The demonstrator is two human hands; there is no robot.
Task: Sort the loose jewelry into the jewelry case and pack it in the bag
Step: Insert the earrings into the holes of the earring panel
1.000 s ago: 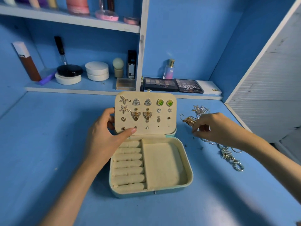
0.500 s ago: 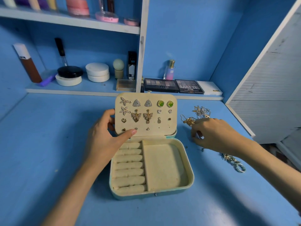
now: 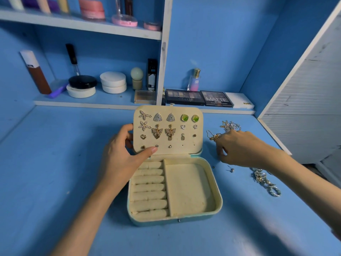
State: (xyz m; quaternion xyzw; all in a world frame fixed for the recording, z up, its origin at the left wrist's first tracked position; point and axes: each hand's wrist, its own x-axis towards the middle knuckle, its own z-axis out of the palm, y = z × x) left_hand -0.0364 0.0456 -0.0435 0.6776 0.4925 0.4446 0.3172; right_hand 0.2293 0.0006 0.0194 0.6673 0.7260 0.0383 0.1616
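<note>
An open teal jewelry case with a cream lining lies mid-table. Its raised earring panel carries several studs and drop earrings. My left hand grips the panel's left edge, thumb on its front. To the right of the case, my right hand is lowered to the table, fingers curled down; what they pinch is hidden. Loose jewelry lies around it: a gold earring, a silver cluster, a small stud and a silver chain.
Low shelf behind the case holds compacts, bottles and eyeshadow palettes. An upper shelf carries more cosmetics. A white slatted panel bounds the right side. No bag is in view.
My right hand has moved slightly left and down toward the table beside the case, fingers curling under. The left hand keeps holding the earring panel.
</note>
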